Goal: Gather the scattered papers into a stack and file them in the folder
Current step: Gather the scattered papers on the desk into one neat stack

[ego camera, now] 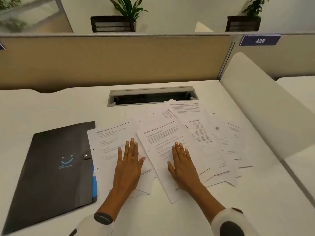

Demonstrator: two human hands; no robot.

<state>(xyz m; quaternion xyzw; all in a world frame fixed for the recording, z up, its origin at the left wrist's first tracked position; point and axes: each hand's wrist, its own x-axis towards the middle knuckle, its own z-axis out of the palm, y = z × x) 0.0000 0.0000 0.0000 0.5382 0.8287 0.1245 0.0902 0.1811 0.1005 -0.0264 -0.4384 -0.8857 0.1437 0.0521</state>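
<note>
In the head view, printed papers (172, 138) are seen fanned loosely across the white desk (51, 106), overlapping one another, just right of a closed black folder (54, 167) with a blue smile mark. The left hand (127, 166) and right hand (182, 166) are laid flat, fingers extended, on separate sheets, nothing gripped.

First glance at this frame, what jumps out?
The scattered papers fanned across the white desk, with the left hand and right hand pressed flat on them, fingers spread. Left of them lies a closed dark folder bearing a blue smiley.
</note>
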